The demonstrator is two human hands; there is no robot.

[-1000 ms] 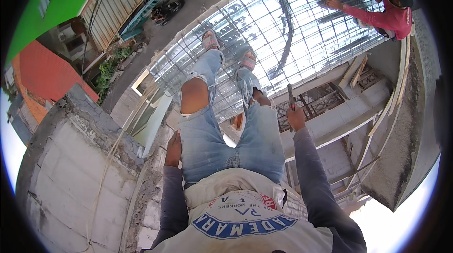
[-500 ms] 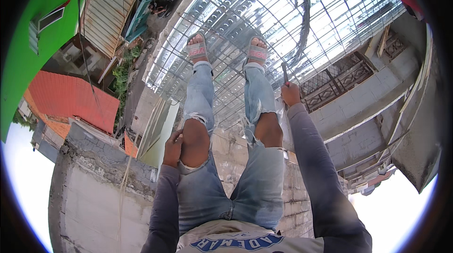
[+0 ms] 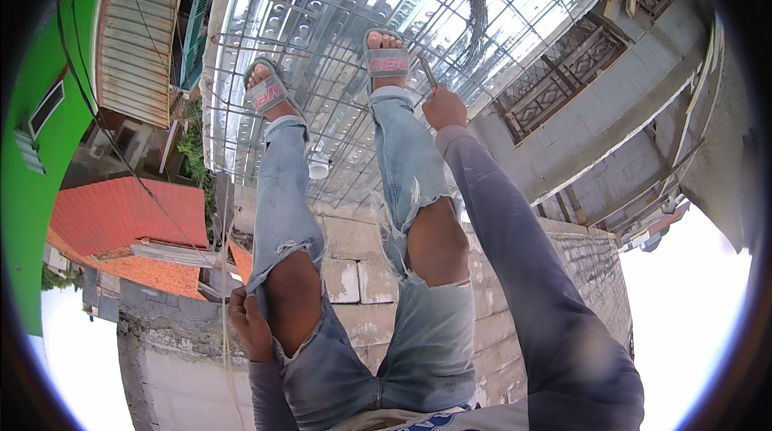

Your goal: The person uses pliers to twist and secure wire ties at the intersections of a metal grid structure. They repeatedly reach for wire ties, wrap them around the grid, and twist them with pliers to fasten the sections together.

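Observation:
My right hand (image 3: pixel 445 108) is closed round a slim dark metal hand tool (image 3: pixel 428 73), which points up past the right foot; its exact kind is hard to make out. Beside my left knee, my left hand (image 3: pixel 252 325) has curled fingers pinching the torn edge of the jeans (image 3: pixel 277 190). Both feet, in grey sandals (image 3: pixel 388 62), are on a grid of steel reinforcing bars (image 3: pixel 346 61). Shiny perforated metal decking (image 3: pixel 277 21) lies beneath the grid.
A bundle of dark tie wire (image 3: pixel 476 5) lies across the bars ahead. Near my left shin is a white round pipe end or cup (image 3: pixel 318 166). Block walls (image 3: pixel 358 282) drop below me. Lower rooftops (image 3: pixel 129 214) lie left; a concrete ledge (image 3: pixel 619 133) runs right. Cables hang at left.
My left foot has stepped out leftward, and the view has shifted. The right hand has come nearer the right foot with the tool. My left hand has moved to the jeans' torn outer edge.

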